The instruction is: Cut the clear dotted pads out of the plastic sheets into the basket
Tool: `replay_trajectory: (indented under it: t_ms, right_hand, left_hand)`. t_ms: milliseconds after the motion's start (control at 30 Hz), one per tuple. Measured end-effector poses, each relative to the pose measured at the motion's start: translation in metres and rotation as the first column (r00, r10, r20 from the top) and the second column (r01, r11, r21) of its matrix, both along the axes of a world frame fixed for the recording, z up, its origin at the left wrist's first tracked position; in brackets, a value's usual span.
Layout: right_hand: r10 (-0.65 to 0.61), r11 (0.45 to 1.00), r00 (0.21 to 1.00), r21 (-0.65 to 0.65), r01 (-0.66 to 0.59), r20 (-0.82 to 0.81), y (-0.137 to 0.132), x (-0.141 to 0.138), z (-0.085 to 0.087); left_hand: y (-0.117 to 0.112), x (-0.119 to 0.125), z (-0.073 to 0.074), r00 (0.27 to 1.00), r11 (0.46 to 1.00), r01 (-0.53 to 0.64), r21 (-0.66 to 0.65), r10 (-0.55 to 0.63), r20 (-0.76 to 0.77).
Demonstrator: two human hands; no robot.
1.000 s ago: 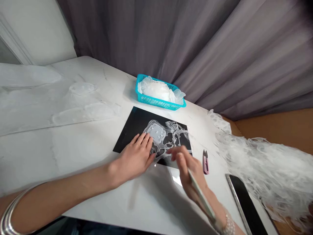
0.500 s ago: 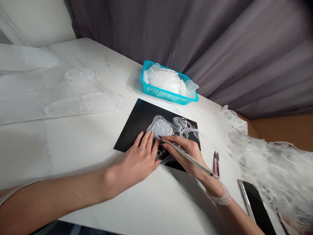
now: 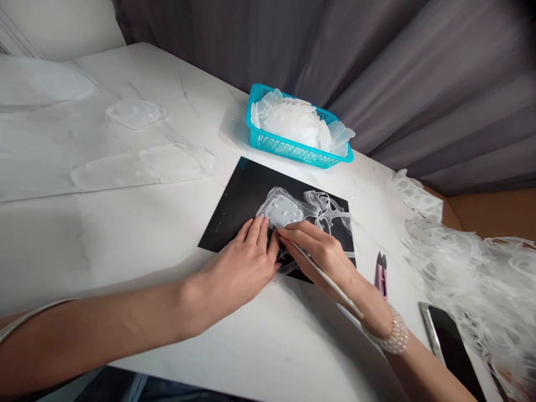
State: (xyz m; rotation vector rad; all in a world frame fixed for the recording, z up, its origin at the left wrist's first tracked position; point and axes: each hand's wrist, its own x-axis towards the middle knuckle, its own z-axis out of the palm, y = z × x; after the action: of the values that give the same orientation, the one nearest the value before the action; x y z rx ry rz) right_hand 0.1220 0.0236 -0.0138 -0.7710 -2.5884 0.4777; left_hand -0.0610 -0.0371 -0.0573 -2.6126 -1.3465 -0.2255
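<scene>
Now, black mat (image 3: 229, 212): lies flat on the white marbled table (image 3: 138, 240), partly beneath both hands.
Clear sheet (image 3: 329, 211): rests on the mat's right half, cut into curling strips and gaps.
Pale rounded panel (image 3: 283, 210): sits about the middle of the mat, within the clear sheet, dotted with small spots, just beyond both hands' fingertips.
Left hand (image 3: 248, 258): lies palm down across the mat's near edge, with fingers extended and close together, gripping nothing, touching the panel's near left border.
Right hand (image 3: 323, 250): curls in a pen grip over the mat's near right part, holding the slender tool (image 3: 329, 281).
Slender tool: slants back toward the wrist, with the tip too hidden to make out.
Blue basket (image 3: 293, 149): stands just beyond the mat's far edge, heaped with white pieces (image 3: 288, 121).
Pink snips (image 3: 381, 274): lie right of the mat, partly behind the right wrist.
Phone (image 3: 454, 349): lies farther right of the mat, nearer the viewer.
Scrap heap (image 3: 464, 273): spreads well right of the mat, tangled and white.
Translucent sheets (image 3: 144, 167): lie left of the mat.
</scene>
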Motion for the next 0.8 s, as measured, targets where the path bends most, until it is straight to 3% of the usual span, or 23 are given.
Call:
replay_trajectory:
  t_ms: [167, 367, 533, 700, 800]
  right_hand:
    - [0.03, 0.999, 0.996, 0.014, -0.032, 0.079, -0.007, 0.014, 0.007]
    - [0.06, 0.992, 0.996, 0.105, -0.067, 0.066, 0.002, 0.013, -0.009]
    - [-0.005, 0.988, 1.0, 0.158, 0.002, 0.017, 0.012, 0.009, -0.015]
    - [0.052, 0.99, 0.989, 0.123, -0.069, 0.138, 0.014, 0.007, -0.022]
    - [0.095, 0.991, 0.987, 0.083, -0.106, 0.127, 0.009, -0.002, -0.022]
  left_hand:
    - [-0.003, 0.0, -0.003, 0.999, 0.998, -0.046, -0.035, 0.046, -0.001]
    - [-0.009, -0.005, 0.013, 0.998, 0.998, 0.007, -0.06, -0.011, -0.066]
    - [-0.01, -0.01, 0.023, 0.995, 0.995, 0.044, -0.086, -0.052, -0.082]
    - [-0.006, -0.012, 0.012, 0.998, 0.993, 0.063, -0.096, -0.061, 0.019]
    - [0.0, -0.013, 0.002, 0.996, 0.991, 0.068, -0.112, -0.06, 0.071]
